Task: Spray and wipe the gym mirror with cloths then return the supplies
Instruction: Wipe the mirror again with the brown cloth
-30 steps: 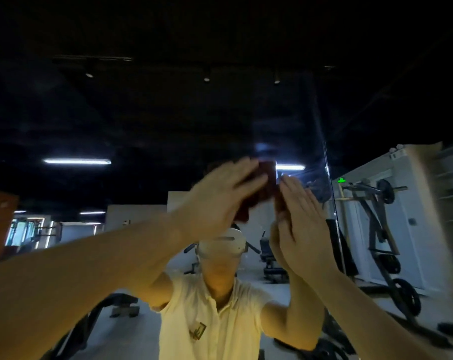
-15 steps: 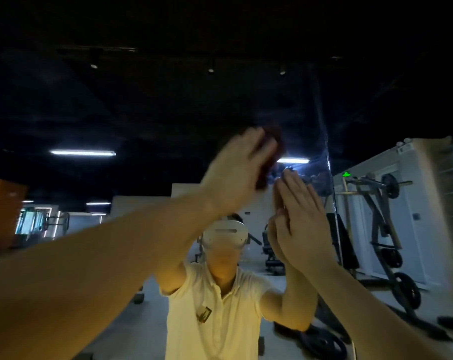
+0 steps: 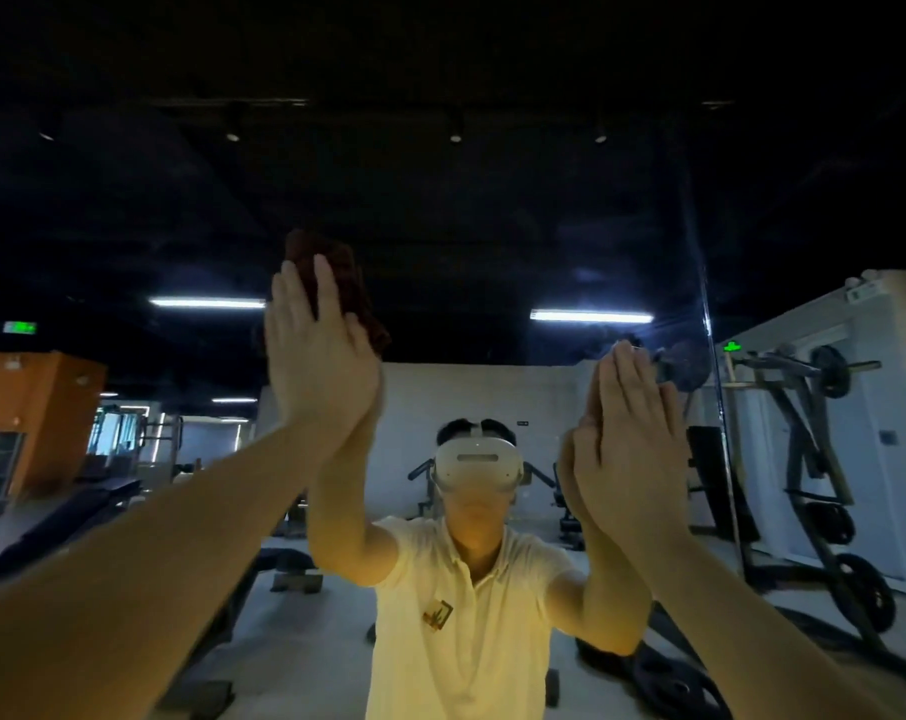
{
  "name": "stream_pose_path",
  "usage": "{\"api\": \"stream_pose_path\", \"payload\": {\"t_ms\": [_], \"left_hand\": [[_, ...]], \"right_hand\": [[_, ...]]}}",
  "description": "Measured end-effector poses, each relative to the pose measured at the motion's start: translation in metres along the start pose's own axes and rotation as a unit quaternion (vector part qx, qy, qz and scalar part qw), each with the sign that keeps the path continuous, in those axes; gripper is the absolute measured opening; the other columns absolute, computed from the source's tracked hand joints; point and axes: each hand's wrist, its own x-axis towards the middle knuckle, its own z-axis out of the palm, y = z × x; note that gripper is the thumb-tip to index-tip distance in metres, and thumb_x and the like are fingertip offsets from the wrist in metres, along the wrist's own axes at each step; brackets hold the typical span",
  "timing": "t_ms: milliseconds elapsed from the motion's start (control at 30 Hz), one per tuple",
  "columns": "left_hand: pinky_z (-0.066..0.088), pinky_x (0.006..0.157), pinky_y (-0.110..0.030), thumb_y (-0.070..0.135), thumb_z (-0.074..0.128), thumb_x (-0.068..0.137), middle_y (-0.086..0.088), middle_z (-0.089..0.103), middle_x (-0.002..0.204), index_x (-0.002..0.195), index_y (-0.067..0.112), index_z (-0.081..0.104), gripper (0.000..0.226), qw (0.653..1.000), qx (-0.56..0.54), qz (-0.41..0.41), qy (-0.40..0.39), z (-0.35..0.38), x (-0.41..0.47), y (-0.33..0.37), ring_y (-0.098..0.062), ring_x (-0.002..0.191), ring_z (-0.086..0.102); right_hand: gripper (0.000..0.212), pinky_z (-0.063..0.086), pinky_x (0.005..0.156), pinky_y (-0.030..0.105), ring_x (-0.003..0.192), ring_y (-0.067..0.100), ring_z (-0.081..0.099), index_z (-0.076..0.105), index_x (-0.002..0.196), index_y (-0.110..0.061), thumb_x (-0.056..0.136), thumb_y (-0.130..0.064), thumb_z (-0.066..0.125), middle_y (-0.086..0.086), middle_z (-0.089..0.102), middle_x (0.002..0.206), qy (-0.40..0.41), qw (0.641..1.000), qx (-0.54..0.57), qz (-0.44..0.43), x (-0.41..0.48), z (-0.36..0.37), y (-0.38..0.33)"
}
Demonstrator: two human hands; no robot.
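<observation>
The gym mirror (image 3: 466, 210) fills the view and reflects me and the dark room. My left hand (image 3: 318, 371) is raised high at left of centre, its fingers straight, pressing a dark red-brown cloth (image 3: 355, 293) flat against the glass. The cloth sticks out above and to the right of the fingers. My right hand (image 3: 630, 454) lies flat on the mirror at the right, fingers straight and pointing up. I cannot tell whether anything is under its palm. No spray bottle is in view.
A vertical seam (image 3: 713, 366) runs down the mirror just right of my right hand. Reflected behind me are a plate-loaded machine (image 3: 814, 459) at right, weight plates (image 3: 669, 683) on the floor and benches (image 3: 77, 517) at left.
My left hand has swept the cloth up and then left across the glass, away from my right hand. The right hand has stayed in about the same spot.
</observation>
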Motion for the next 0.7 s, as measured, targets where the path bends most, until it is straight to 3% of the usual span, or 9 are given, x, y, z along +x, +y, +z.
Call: {"api": "stream_pose_path", "payload": {"t_ms": [67, 133, 233, 300, 367, 433, 500, 600, 700], "left_hand": [[0.02, 0.128, -0.054, 0.032, 0.037, 0.109, -0.018, 0.009, 0.172, 0.166, 0.016, 0.01, 0.066, 0.999, -0.019, 0.038, 0.004, 0.011, -0.02, 0.038, -0.034, 0.159, 0.011], [0.013, 0.13, -0.051, 0.032, 0.04, 0.105, -0.015, 0.006, 0.173, 0.166, 0.02, 0.01, 0.069, 0.991, -0.038, 0.129, -0.018, 0.022, -0.048, 0.077, -0.031, 0.16, 0.007], [-0.003, 0.129, -0.045, 0.033, 0.037, 0.102, -0.013, 0.002, 0.174, 0.166, 0.025, 0.01, 0.07, 0.955, -0.04, 0.274, -0.108, 0.033, -0.085, 0.117, -0.029, 0.16, -0.001], [-0.005, 0.129, -0.044, 0.035, 0.038, 0.105, -0.012, 0.002, 0.174, 0.166, 0.028, 0.007, 0.069, 0.92, -0.003, 0.367, -0.14, 0.033, -0.092, 0.112, -0.028, 0.161, -0.003], [0.001, 0.13, -0.047, 0.035, 0.047, 0.104, -0.011, 0.003, 0.174, 0.165, 0.031, 0.006, 0.074, 0.901, 0.033, 0.41, -0.134, 0.026, -0.08, 0.08, -0.029, 0.161, 0.003], [0.016, 0.129, -0.054, 0.031, 0.057, 0.101, -0.012, 0.007, 0.173, 0.165, 0.027, 0.01, 0.08, 0.924, 0.042, 0.361, -0.119, 0.014, -0.065, 0.033, -0.032, 0.158, 0.015], [0.031, 0.123, -0.057, 0.033, 0.05, 0.104, -0.015, 0.01, 0.172, 0.165, 0.02, 0.016, 0.071, 0.962, 0.042, 0.251, -0.094, -0.003, -0.05, -0.024, -0.035, 0.153, 0.025], [0.028, 0.122, -0.061, 0.041, 0.029, 0.107, -0.023, 0.014, 0.17, 0.166, 0.013, 0.016, 0.066, 0.995, 0.031, 0.06, -0.074, -0.016, -0.049, -0.064, -0.041, 0.153, 0.025], [0.018, 0.127, -0.06, 0.04, 0.027, 0.109, -0.028, 0.01, 0.169, 0.166, 0.009, 0.01, 0.067, 0.998, 0.009, -0.038, -0.04, -0.002, -0.065, -0.018, -0.044, 0.157, 0.013]], "right_hand": [[0.067, 0.014, 0.128, 0.053, 0.159, 0.024, 0.012, 0.025, 0.161, -0.004, 0.102, -0.036, 0.021, 0.012, 0.02, 0.17, -0.005, 1.0, 0.003, -0.003, 0.0, 0.0, 0.0], [0.067, 0.013, 0.128, 0.052, 0.159, 0.023, 0.01, 0.024, 0.161, -0.005, 0.103, -0.036, 0.022, 0.011, 0.018, 0.171, -0.013, 1.0, 0.01, -0.012, 0.0, -0.002, 0.003], [0.067, 0.009, 0.129, 0.048, 0.159, 0.02, 0.007, 0.021, 0.163, -0.008, 0.102, -0.036, 0.02, 0.009, 0.015, 0.171, -0.04, 0.999, 0.006, -0.035, 0.0, -0.009, 0.01], [0.069, 0.007, 0.129, 0.045, 0.159, 0.018, 0.006, 0.02, 0.163, -0.009, 0.1, -0.038, 0.018, 0.008, 0.014, 0.172, -0.057, 0.997, 0.004, -0.044, -0.001, -0.014, 0.014], [0.069, 0.008, 0.129, 0.046, 0.16, 0.02, 0.006, 0.018, 0.163, -0.008, 0.101, -0.039, 0.017, 0.009, 0.012, 0.172, -0.06, 0.997, 0.004, -0.05, -0.001, -0.016, 0.015], [0.069, 0.01, 0.129, 0.049, 0.16, 0.023, 0.006, 0.017, 0.163, -0.006, 0.103, -0.039, 0.016, 0.011, 0.012, 0.172, -0.056, 0.997, -0.01, -0.049, -0.002, -0.017, 0.014], [0.07, 0.011, 0.129, 0.051, 0.16, 0.025, 0.005, 0.014, 0.163, -0.006, 0.102, -0.04, 0.012, 0.012, 0.01, 0.172, -0.064, 0.997, -0.024, -0.04, -0.003, -0.015, 0.012], [0.072, 0.009, 0.129, 0.051, 0.16, 0.025, 0.001, 0.008, 0.164, -0.007, 0.101, -0.041, 0.009, 0.012, 0.005, 0.172, -0.079, 0.996, -0.026, -0.026, -0.002, -0.013, 0.008], [0.072, 0.007, 0.129, 0.05, 0.159, 0.025, 0.0, 0.007, 0.164, -0.007, 0.1, -0.041, 0.01, 0.012, 0.005, 0.172, -0.088, 0.995, -0.02, -0.03, -0.002, -0.017, 0.008]]}}
